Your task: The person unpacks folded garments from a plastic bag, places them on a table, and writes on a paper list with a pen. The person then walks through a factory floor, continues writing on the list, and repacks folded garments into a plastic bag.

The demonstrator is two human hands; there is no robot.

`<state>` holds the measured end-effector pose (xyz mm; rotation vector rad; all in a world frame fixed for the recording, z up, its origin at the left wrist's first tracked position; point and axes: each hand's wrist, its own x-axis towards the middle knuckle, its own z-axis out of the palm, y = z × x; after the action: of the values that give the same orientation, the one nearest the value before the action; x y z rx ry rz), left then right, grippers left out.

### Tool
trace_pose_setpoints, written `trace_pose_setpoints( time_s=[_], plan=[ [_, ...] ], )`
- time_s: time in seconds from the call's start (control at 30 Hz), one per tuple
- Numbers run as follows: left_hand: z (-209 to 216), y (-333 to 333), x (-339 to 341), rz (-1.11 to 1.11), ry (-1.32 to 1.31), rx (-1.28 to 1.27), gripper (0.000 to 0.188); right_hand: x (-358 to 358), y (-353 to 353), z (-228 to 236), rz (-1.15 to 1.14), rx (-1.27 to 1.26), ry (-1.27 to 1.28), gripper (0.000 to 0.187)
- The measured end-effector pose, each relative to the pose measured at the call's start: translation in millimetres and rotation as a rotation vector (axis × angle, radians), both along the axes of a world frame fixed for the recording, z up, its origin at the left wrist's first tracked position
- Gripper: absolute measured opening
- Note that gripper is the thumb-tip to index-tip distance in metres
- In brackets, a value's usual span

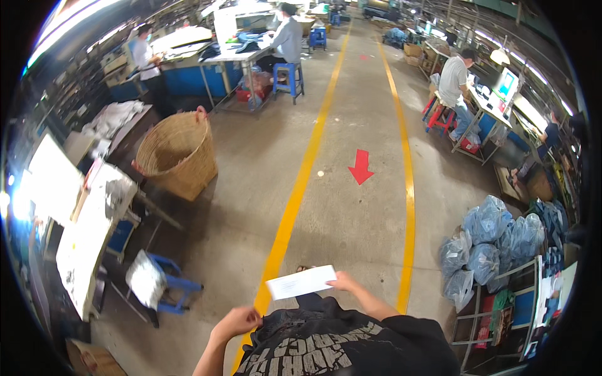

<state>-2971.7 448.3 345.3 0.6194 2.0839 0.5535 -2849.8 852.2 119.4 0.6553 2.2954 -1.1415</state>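
My right hand (342,281) pinches one end of a white sheet of paper (302,282), with faint print on it. The sheet lies almost flat in front of my black printed shirt (326,348), its other end reaching toward my left. Beside the shirt, lower and to the left, my left hand (241,321) has its fingers loosely curled. Nothing shows in that hand, and its palm side is hidden.
A walkway between yellow lines (293,210) runs ahead, with a red floor arrow (361,167). To the left are a wicker basket (199,166), a blue stool (179,285) and a worktable (94,235). Bagged goods (486,263) and a metal rack (530,271) stand right; people sit farther off.
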Motion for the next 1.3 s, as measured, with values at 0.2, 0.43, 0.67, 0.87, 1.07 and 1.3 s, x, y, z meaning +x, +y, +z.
trace_pose_setpoints(
  time_s=[0.2,0.43,0.67,0.87,1.07,1.3],
  plan=[
    [7,14,-129,-0.142,-0.418,0.06,0.036,-141,173,-28,0.17,0.347,-0.476,0.042],
    [38,104,-308,0.022,-0.283,0.083,0.024,-360,219,12,0.176,0.314,-0.281,0.04],
    [-2,146,-543,-0.259,0.231,0.445,0.019,-571,227,-5,0.219,0.118,-0.253,0.032],
    [-51,180,-735,0.016,-0.089,0.211,0.017,-694,254,-1,-0.138,0.006,-0.126,0.032],
    [-50,265,-890,0.244,-0.197,0.212,0.023,-790,289,16,-0.494,-0.137,-0.098,0.034],
    [-76,319,-1096,-0.314,0.291,0.465,0.012,-946,381,15,-0.53,-0.091,-0.231,0.034]
  ],
)
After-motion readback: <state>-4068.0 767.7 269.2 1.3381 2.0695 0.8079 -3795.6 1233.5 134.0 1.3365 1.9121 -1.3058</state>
